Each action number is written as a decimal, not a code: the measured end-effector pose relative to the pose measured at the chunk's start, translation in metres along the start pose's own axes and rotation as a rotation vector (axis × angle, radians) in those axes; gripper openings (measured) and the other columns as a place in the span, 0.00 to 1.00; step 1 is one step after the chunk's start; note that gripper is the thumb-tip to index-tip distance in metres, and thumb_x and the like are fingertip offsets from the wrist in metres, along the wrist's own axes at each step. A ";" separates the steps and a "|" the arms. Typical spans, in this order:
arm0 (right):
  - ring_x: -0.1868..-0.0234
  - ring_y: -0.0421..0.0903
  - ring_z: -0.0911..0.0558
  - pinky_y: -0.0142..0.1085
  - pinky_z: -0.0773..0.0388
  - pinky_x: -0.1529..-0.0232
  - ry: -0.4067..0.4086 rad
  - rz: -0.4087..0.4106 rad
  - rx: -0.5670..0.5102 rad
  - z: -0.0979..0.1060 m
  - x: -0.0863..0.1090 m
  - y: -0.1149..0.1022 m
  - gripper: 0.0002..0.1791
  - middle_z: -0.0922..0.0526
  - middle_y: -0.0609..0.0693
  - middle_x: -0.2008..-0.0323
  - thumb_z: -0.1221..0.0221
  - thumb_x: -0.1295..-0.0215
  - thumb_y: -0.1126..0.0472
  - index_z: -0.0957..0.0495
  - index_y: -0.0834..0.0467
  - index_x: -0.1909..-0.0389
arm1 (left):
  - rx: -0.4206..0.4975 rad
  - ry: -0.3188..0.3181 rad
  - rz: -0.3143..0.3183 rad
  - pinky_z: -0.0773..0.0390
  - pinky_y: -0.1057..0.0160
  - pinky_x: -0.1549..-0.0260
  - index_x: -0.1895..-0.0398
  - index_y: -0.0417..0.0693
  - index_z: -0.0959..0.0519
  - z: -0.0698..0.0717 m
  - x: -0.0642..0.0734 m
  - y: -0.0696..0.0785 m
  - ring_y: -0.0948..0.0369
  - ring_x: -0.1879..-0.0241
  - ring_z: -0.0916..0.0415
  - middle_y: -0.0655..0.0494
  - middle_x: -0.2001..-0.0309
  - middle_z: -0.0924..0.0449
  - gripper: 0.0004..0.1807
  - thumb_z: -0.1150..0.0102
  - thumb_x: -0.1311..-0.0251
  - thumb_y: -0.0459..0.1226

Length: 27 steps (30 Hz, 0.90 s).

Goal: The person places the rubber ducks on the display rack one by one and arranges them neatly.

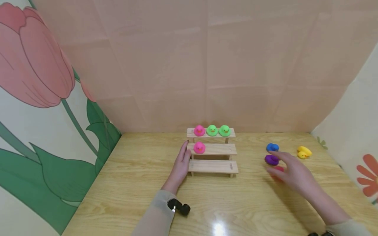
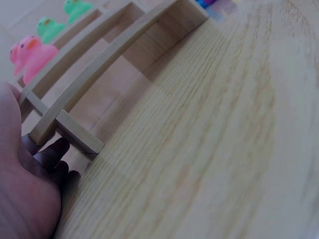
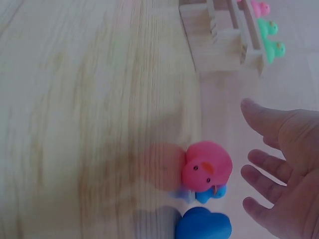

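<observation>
A three-tier wooden stand (image 1: 212, 166) faces me, and my left hand (image 1: 181, 164) grips its left end, fingers around the end near a leg (image 2: 79, 133). On the top tier sit a pink duck (image 1: 199, 130) and two green ducks (image 1: 212, 130); another pink duck (image 1: 199, 147) is at the left of the middle tier. My right hand (image 1: 296, 173) hovers with thumb and fingers spread over a darker pink duck (image 3: 207, 167) on the table, partly hidden by it in the head view. Nothing is held in that hand.
Near the right hand stand a blue duck (image 1: 272, 147) and a purple duck (image 1: 271, 160). A yellow duck (image 1: 304, 152) lies farther right, tipped over. Behind the wooden table (image 1: 141, 157) hangs a plain pinkish backdrop (image 1: 159, 65), with flower-printed panels at both sides.
</observation>
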State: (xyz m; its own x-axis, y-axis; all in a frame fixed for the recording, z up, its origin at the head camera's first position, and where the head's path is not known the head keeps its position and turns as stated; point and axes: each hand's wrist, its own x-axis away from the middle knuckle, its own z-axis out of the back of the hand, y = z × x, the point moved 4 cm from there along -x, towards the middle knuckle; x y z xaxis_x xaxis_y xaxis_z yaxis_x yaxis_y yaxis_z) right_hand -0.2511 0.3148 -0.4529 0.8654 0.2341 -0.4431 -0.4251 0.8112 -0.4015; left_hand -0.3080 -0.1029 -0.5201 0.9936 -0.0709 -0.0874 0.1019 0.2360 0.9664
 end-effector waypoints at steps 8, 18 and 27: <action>0.39 0.80 0.21 0.75 0.24 0.44 -0.037 -0.037 0.001 0.001 0.003 0.016 0.40 0.19 0.76 0.38 0.16 0.42 0.59 0.21 0.69 0.31 | 0.001 0.004 -0.005 0.50 0.41 0.15 0.11 0.83 0.49 0.000 -0.001 -0.001 0.53 0.13 0.53 0.65 0.11 0.50 0.31 0.64 0.12 0.61; 0.35 0.80 0.23 0.75 0.25 0.43 -0.084 -0.075 -0.003 0.003 0.008 0.030 0.42 0.20 0.76 0.35 0.18 0.39 0.55 0.23 0.70 0.29 | 0.021 0.000 -0.011 0.51 0.39 0.15 0.11 0.84 0.49 -0.001 -0.002 -0.002 0.53 0.13 0.54 0.64 0.11 0.50 0.31 0.65 0.13 0.64; 0.38 0.78 0.21 0.75 0.24 0.45 -0.120 -0.062 0.026 0.003 0.018 0.040 0.39 0.17 0.73 0.36 0.18 0.38 0.54 0.21 0.69 0.31 | 0.007 -0.005 -0.014 0.51 0.38 0.16 0.11 0.85 0.49 0.000 -0.001 -0.001 0.52 0.13 0.54 0.63 0.11 0.50 0.31 0.65 0.13 0.64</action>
State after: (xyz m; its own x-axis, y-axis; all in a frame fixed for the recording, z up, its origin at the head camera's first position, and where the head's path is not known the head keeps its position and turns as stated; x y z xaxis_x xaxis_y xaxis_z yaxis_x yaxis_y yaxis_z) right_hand -0.2520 0.3531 -0.4748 0.9159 0.2444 -0.3183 -0.3641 0.8396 -0.4032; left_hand -0.3094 -0.1033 -0.5213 0.9918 -0.0788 -0.1004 0.1159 0.2285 0.9666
